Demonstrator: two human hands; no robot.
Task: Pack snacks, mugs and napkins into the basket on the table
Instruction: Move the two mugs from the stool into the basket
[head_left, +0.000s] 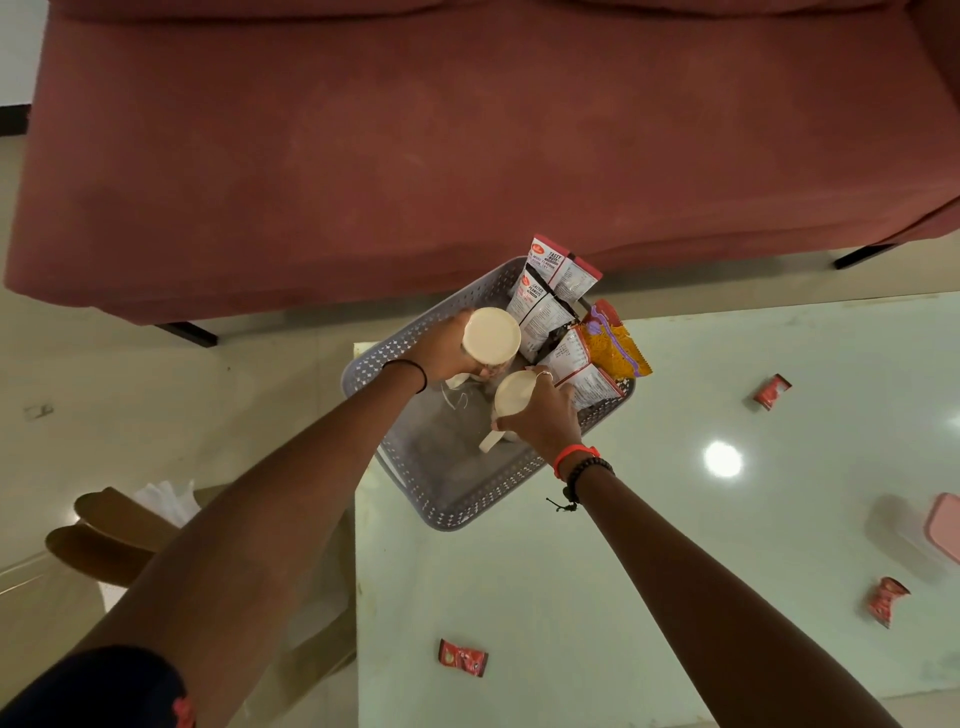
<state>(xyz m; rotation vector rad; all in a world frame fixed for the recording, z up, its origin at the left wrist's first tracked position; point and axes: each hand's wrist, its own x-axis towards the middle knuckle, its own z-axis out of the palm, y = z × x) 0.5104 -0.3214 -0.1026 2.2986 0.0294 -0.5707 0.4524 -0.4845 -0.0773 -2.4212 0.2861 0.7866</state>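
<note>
Mugs (491, 336) gripped; left hand (441, 349), right hand (546, 418) (over basket (467, 514))

The basket (452, 499) sits on the tabletop's (675, 571) far-left corner. In it, left mug (491, 335) and right mug (511, 400) meet my fingers (563, 391), snack packets (545, 306) just beyond; sachets (461, 657) lie rightward and nearer.

I find the far end of the basket (457, 501) blocked by upright snack packets (543, 312), and its middle taken up by the far mug (492, 336) in the left hand (441, 349) and the near mug (511, 399) in the right hand (546, 422). The near half of the basket floor lies bare and open from above (the perforated walls close its sides). On the table (571, 597) I note small red sachets (462, 658) lying well apart and a pink-lidded container (937, 527) at the right edge, with passable surface between them.
</note>
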